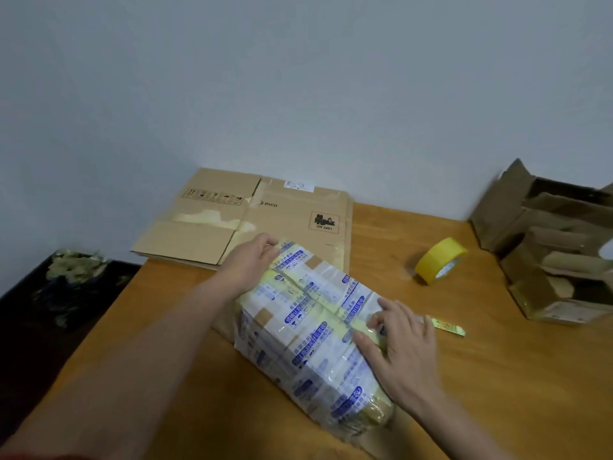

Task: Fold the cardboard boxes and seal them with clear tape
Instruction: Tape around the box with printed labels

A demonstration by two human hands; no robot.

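In the head view the taped box lies mid-table, its long axis running from far left to near right. The left hand curls its fingers over the far end, and the right hand presses spread, nearly straight fingers on the top seam. The yellow tape roll stands apart to the right, nearer the right hand.

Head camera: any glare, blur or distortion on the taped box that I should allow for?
Head view: soft, even light, faint shadows; clear tape on the white, blue-printed cardboard box gives a pale sheen that washes out some print; the open brown cardboard boxes at the right edge are smeared; the orange-brown wooden table splays outward, wide-lens stretch.
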